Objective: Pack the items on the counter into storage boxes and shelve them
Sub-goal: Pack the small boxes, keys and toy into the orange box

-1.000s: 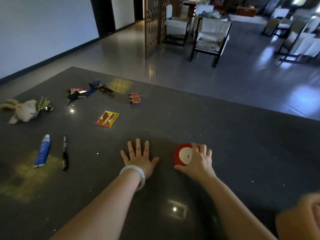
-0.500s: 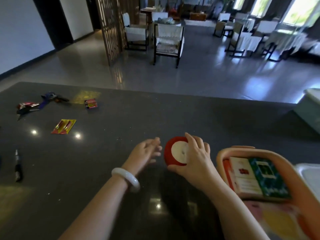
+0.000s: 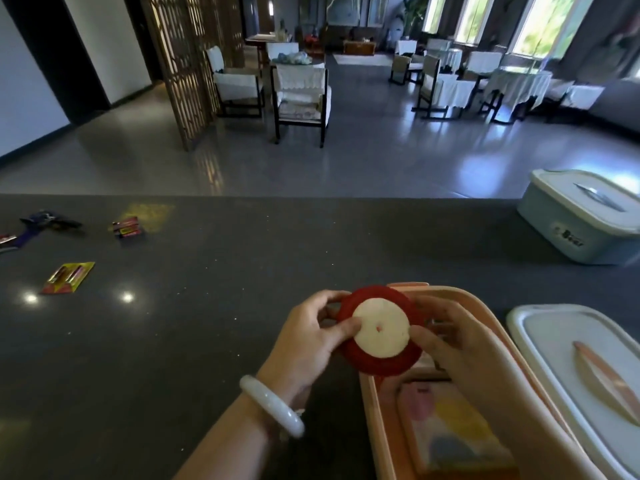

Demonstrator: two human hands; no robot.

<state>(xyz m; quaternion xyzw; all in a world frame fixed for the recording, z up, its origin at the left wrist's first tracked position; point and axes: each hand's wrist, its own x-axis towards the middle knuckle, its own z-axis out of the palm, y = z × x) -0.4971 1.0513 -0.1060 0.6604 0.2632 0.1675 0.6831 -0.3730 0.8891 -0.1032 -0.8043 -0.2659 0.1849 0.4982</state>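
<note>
A round red disc with a cream centre (image 3: 380, 332) is held up between both hands above the left end of an open pink storage box (image 3: 491, 344). My left hand (image 3: 311, 336) grips its left edge, thumb on the cream face. My right hand (image 3: 446, 337) grips its right edge, over the box. Inside the box lie flat colourful packets (image 3: 453, 431). On the dark counter (image 3: 207, 306) to the left lie a yellow battery pack (image 3: 67, 277), a small red pack (image 3: 127, 227) and a bunch of keys (image 3: 41, 221).
A white lid with a pink handle (image 3: 581, 368) lies right of the pink box. A pale blue lidded box (image 3: 585, 216) stands at the counter's far right. Beyond the counter are chairs, tables and a wooden screen.
The view has swung right. The red disc has been lifted off the counter and carried right over the pink box. My left hand has left the counter and taken hold of the disc too.
</note>
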